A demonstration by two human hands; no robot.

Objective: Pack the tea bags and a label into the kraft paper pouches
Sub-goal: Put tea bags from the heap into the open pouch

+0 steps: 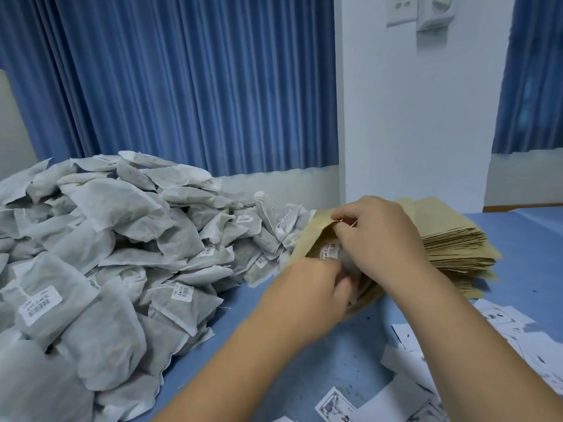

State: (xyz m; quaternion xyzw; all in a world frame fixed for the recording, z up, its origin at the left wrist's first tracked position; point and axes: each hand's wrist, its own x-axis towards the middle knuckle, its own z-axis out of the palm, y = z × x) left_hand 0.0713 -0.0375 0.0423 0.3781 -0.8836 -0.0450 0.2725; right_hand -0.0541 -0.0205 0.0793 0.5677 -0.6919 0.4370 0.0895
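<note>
A big heap of grey-white tea bags (100,257) with barcode stickers covers the left of the blue table. In the middle a kraft paper pouch (307,239) is held open. My right hand (377,236) pinches the pouch's upper edge and keeps its mouth apart. My left hand (310,290) grips a tea bag (330,251) with a white sticker, partly inside the pouch mouth. A thick stack of flat kraft pouches (451,239) lies just behind my right hand. Loose white paper labels (426,376) lie at the lower right.
The blue table top (320,360) shows between the heap and the labels. Blue curtains (182,86) hang behind the table, and a white wall pillar (420,117) stands at the back right.
</note>
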